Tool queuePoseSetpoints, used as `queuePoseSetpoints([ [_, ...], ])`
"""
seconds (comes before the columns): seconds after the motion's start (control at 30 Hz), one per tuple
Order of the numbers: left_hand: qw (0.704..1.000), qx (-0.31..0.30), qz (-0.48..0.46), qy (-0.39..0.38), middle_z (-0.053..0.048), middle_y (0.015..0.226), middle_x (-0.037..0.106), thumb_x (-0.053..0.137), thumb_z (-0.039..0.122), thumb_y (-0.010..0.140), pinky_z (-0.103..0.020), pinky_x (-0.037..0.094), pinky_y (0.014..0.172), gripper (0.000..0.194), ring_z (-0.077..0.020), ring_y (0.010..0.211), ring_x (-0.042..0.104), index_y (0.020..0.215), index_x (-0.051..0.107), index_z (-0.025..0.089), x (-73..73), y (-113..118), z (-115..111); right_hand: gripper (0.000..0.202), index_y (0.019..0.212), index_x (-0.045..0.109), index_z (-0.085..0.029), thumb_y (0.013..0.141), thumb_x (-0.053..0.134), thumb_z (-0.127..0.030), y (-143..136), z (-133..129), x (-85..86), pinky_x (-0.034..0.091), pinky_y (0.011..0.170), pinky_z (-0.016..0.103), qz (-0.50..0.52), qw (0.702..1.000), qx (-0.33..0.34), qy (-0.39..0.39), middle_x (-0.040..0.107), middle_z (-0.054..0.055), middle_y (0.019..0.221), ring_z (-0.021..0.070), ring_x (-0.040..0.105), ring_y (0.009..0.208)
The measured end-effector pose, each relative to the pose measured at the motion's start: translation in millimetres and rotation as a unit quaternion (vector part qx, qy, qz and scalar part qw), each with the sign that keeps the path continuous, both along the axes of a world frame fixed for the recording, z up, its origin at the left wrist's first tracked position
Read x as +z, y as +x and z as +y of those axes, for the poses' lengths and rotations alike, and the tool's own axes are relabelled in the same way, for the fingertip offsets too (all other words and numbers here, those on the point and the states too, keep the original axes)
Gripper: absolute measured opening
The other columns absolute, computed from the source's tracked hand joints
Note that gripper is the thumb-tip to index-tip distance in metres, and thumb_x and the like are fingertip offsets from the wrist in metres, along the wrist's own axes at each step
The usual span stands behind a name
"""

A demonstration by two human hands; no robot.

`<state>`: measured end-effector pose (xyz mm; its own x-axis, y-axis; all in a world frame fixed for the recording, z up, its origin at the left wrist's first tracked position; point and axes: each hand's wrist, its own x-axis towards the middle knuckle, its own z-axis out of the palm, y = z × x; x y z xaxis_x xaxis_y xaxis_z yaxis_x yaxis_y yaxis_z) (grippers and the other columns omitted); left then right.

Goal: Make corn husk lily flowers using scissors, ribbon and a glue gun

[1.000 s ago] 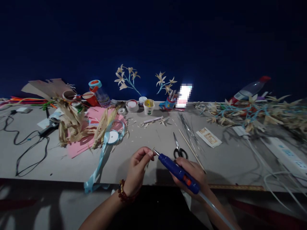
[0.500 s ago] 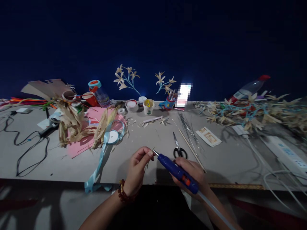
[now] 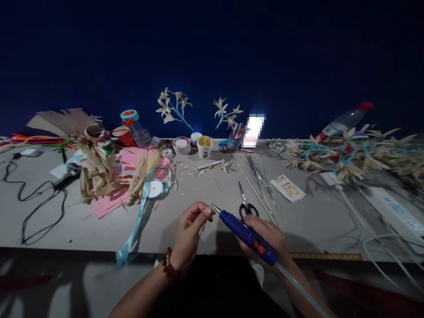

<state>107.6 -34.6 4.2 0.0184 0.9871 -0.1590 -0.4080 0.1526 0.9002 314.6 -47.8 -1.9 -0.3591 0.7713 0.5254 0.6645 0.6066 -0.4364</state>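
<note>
A blue hot glue gun [image 3: 247,236] is in my right hand [image 3: 265,234], with a pale glue stick [image 3: 296,287] running out of its back end. Its metal nozzle points left, right up against the fingertips of my left hand [image 3: 192,229]. Those fingers are pinched on something small; a thin pale piece shows below them, too hidden to name. Just beyond my right hand lie scissors [image 3: 244,201] with black handles. Blue ribbon [image 3: 141,221] trails from a white spool [image 3: 154,189] to the left, beside dried corn husks [image 3: 139,179].
Two husk-flower sprigs [image 3: 179,110] stand at the back near small tubs [image 3: 205,148]. Metal wires [image 3: 260,176] and a wooden stick [image 3: 261,198] lie right of centre. More husk flowers [image 3: 341,154], a power strip [image 3: 394,212] and loose cables are at the right.
The glue gun and my right hand have shifted very slightly right and down. My left hand keeps its pinch in nearly the same place.
</note>
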Motion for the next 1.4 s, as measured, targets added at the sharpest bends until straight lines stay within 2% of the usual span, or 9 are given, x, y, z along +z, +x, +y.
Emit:
queuePoseSetpoints([
  [0.17,1.000,0.000,-0.002,0.000,-0.002,0.074,0.062,0.068,0.031,0.084,-0.027,0.039,0.075,0.015,-0.0149,0.074,0.051,0.077,0.066,0.018,0.1,0.3,0.1,0.010,0.091,0.051,-0.023,0.087,0.053,-0.032,-0.8,-1.0,-0.3,0.044,0.057,0.026,0.002,1.000,0.015,0.000,0.066,0.002,0.073,0.0165,0.062,0.059],
  [0.4,1.000,0.001,0.003,-0.005,-0.001,0.069,0.059,0.068,0.032,0.084,-0.026,0.039,0.074,0.017,-0.0149,0.073,0.051,0.074,0.065,0.018,-0.2,1.0,0.6,0.016,0.087,0.051,-0.023,0.089,0.051,-0.039,-0.6,-2.0,-2.5,0.042,0.054,0.026,0.006,1.000,0.019,-0.020,0.063,0.001,0.069,0.0162,0.060,0.056],
  [0.67,1.000,0.002,0.008,-0.005,-0.002,0.072,0.060,0.068,0.032,0.083,-0.027,0.040,0.073,0.017,-0.0153,0.073,0.051,0.075,0.066,0.018,0.2,0.7,0.9,0.014,0.086,0.052,-0.023,0.086,0.054,-0.036,-1.4,-0.9,-2.5,0.042,0.053,0.025,0.018,1.000,0.014,-0.012,0.064,0.001,0.070,0.0160,0.059,0.055],
  [0.9,1.000,0.001,-0.002,-0.001,-0.001,0.070,0.058,0.068,0.030,0.085,-0.026,0.039,0.074,0.016,-0.0150,0.074,0.051,0.075,0.065,0.018,-0.1,0.6,0.7,0.021,0.085,0.051,-0.023,0.089,0.049,-0.043,-1.6,-2.6,-2.0,0.040,0.053,0.026,0.010,1.000,0.003,-0.016,0.061,0.001,0.067,0.0167,0.058,0.053],
  [1.1,1.000,0.005,0.002,-0.004,-0.001,0.070,0.059,0.069,0.031,0.083,-0.027,0.040,0.074,0.016,-0.0155,0.074,0.052,0.074,0.066,0.018,-0.5,1.5,1.2,0.013,0.082,0.052,-0.024,0.085,0.054,-0.036,-1.4,-3.4,-4.2,0.041,0.056,0.025,-0.005,1.000,-0.016,-0.025,0.062,0.000,0.065,0.0161,0.058,0.054],
  [1.4,1.000,-0.002,-0.013,0.002,-0.001,0.072,0.060,0.068,0.028,0.085,-0.026,0.039,0.075,0.013,-0.0143,0.074,0.051,0.076,0.066,0.018,0.3,0.5,1.2,0.013,0.083,0.051,-0.023,0.086,0.053,-0.035,-1.9,-3.0,-0.9,0.041,0.055,0.025,-0.010,1.000,-0.014,-0.024,0.059,-0.002,0.064,0.0154,0.057,0.054],
])
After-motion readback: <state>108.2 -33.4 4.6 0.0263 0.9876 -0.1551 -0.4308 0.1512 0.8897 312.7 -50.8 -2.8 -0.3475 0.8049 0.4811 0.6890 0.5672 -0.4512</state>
